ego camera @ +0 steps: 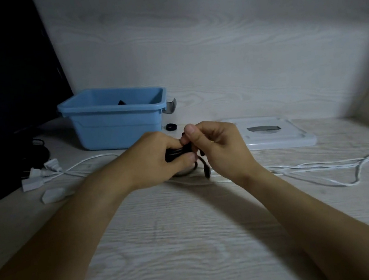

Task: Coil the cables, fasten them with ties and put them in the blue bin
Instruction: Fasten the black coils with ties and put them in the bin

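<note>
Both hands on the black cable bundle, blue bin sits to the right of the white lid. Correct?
Not quite. The head view shows the blue bin to the left of the white lid, not the right. Left hand and right hand do both hold the black cable bundle.

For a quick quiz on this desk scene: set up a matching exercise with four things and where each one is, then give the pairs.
Things:
1. black cable
2. blue bin
3. white cable
4. small black ring

Places:
A. trailing loose across the desk
B. on the desk just right of the bin's base
C. held between the left hand and right hand
D. at the back of the desk, beside the dark monitor

Pairs: 1-C, 2-D, 3-A, 4-B
</note>
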Motion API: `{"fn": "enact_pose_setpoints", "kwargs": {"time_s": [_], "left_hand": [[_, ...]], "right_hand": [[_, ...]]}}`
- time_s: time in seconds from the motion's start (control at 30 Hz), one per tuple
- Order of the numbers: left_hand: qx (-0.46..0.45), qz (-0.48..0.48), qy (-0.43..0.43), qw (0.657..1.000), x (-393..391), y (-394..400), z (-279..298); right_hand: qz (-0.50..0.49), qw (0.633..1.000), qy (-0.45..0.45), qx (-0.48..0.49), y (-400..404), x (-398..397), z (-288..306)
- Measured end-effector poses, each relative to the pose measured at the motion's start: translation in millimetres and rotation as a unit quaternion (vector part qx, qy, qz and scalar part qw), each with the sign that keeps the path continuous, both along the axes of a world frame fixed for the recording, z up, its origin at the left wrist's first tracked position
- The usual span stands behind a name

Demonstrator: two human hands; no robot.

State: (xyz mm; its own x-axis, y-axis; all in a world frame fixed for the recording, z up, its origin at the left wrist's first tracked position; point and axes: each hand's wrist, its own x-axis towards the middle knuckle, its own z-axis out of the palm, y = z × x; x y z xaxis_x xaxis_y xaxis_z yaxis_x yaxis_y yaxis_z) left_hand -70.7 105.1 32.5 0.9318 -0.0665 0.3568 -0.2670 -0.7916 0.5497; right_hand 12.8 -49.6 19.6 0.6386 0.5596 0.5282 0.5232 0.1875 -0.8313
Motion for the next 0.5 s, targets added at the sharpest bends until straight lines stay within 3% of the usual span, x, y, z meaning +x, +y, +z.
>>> {"fn": "enact_pose_setpoints", "kwargs": {"time_s": [0.3, 0.5], "left_hand": [[-0.134, 0.066, -0.041, 0.988, 0.5, -2.0, -3.7], [-0.207, 0.068, -0.057, 0.974, 4.1, -3.5, -4.0]], "right_hand": [[0.030, 0.998, 0.060, 0.000, 3.0, -2.4, 0.6], [0.052, 0.997, 0.025, -0.060, -5.5, 6.9, 6.3]]}}
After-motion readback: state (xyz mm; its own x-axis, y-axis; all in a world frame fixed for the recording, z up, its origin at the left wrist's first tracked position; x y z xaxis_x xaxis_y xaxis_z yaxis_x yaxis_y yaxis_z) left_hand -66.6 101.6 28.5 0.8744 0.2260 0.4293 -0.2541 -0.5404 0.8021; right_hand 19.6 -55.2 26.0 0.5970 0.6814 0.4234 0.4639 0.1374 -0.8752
